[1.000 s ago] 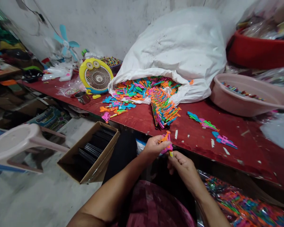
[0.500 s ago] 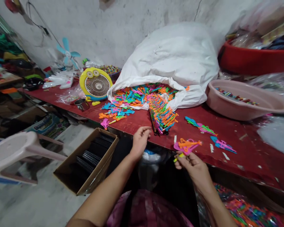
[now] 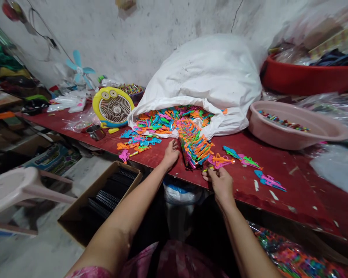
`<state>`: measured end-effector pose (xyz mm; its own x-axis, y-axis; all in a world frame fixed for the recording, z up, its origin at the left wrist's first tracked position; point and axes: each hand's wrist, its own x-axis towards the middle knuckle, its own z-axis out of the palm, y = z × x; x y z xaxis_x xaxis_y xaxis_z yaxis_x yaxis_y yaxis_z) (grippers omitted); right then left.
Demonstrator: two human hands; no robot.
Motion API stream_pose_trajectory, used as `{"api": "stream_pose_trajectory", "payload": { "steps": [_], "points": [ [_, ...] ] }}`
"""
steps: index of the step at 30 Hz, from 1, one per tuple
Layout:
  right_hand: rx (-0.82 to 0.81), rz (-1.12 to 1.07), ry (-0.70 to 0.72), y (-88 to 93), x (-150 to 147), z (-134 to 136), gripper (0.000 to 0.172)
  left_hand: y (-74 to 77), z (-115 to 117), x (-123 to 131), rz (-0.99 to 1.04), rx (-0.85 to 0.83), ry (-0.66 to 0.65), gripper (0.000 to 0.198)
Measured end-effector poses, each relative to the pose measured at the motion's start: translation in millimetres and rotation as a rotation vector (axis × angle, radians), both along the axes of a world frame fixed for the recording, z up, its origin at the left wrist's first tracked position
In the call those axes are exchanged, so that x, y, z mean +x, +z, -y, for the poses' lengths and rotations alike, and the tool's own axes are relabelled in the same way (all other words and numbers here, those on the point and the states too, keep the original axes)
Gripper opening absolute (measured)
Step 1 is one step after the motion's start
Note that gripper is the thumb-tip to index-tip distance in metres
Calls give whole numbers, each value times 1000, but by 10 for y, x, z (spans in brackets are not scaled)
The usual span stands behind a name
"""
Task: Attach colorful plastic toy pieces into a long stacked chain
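Observation:
My right hand (image 3: 222, 183) pinches a small yellow stick-like piece (image 3: 208, 169) at the table's front edge. Just beyond its fingers lie an orange plastic toy piece (image 3: 222, 159) and a pink one (image 3: 213, 162), both gun-like in outline. My left hand (image 3: 171, 154), fingers loosely bent and apparently holding nothing, is beside the left side of a narrow black tray (image 3: 188, 164). Rows of orange, blue, green and pink toy pieces (image 3: 195, 144) fill that tray. Behind it, a big white sack (image 3: 203, 69) lies with its mouth open, more pieces (image 3: 159, 119) spilling out.
Loose toy pieces (image 3: 139, 141) lie left of the tray, others (image 3: 268, 179) to the right. A yellow fan (image 3: 114, 108), metal cup (image 3: 95, 132), pink basin (image 3: 295, 135) and red tub (image 3: 307, 77) share the red table (image 3: 304, 181). Below left stands a cardboard box (image 3: 127, 197) of black trays.
My right hand has moved forward and left with the yellow piece, bringing the orange and pink pieces close to the tray. My left hand has moved forward along the tray's side.

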<state>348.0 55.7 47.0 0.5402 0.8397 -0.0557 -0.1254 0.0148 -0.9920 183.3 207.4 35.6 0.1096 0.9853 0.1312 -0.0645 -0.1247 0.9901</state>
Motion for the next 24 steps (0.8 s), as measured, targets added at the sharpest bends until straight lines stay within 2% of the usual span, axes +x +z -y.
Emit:
{"api": "stream_pose_trajectory", "payload": {
  "steps": [5, 13, 20, 24],
  "points": [
    [16, 43, 11, -35, 22, -178, 33, -80, -53, 68, 16, 81, -81, 57],
    [25, 100, 21, -52, 19, -297, 33, -210, 65, 16, -117, 174, 4, 37],
    [13, 111, 24, -76, 42, -360, 33, -123, 362, 39, -264, 218, 92, 37],
    [51, 38, -42, -43, 142, -291, 35, -61, 568, 25, -323, 259, 93, 29]
  ]
}}
